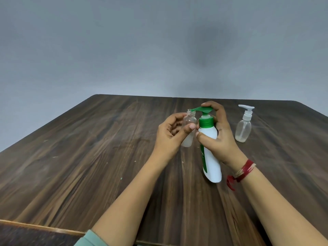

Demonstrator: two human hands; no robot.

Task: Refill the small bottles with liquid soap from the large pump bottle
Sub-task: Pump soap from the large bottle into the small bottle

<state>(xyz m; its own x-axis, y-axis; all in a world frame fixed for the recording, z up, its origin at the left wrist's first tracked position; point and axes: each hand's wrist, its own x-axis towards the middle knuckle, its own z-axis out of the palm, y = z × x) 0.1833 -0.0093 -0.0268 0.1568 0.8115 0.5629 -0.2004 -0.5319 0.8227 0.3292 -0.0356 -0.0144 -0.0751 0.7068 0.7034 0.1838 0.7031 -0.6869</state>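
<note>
Pump bottle (212, 166) in right grip (220, 139); small bottle (187, 141) in left grip (170, 135)

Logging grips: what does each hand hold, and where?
Left hand holds the small bottle round its middle; right hand, the large pump bottle below its collar.

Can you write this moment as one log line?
left hand: holds open small bottle | right hand: grips pump bottle, finger on pump | spout: over small bottle's mouth | capped bottle: aside

Left of the pump bottle (212, 162), perhaps touching, is the uncapped bottle (190, 120); right, the capped bottle (243, 129).
</note>
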